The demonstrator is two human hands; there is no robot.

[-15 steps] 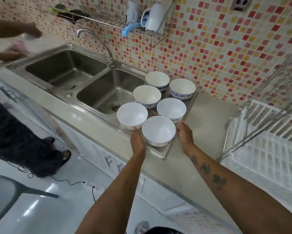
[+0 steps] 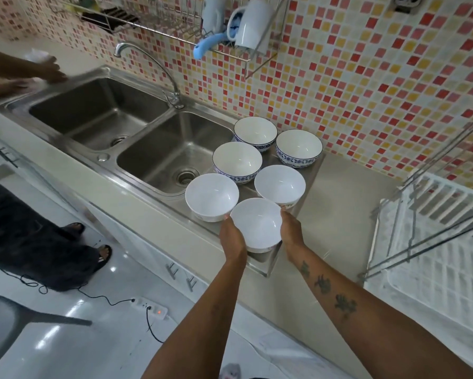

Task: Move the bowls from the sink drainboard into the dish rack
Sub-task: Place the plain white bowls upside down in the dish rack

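Observation:
Several bowls stand on the steel drainboard (image 2: 313, 170) to the right of the double sink. The nearest white bowl (image 2: 257, 222) sits at the drainboard's front, with my left hand (image 2: 231, 237) against its left side and my right hand (image 2: 291, 231) against its right side. Behind it stand two more white bowls (image 2: 212, 195) (image 2: 279, 184). Farther back are three bowls with blue patterned outsides (image 2: 236, 161) (image 2: 255, 131) (image 2: 299, 146). The white dish rack (image 2: 432, 255) with its metal frame stands on the counter at the right, with nothing in the part I see.
A faucet (image 2: 158, 67) arches over the double sink (image 2: 137, 143). A wall rack (image 2: 175, 26) above holds mugs and a blue-handled tool. Another person stands at the left, hands (image 2: 38, 75) at the sink's far corner. A power strip (image 2: 150, 307) and cable lie on the floor.
Both my hands have closed in on the sides of the nearest white bowl. The other person's hands shifted at the far left of the sink.

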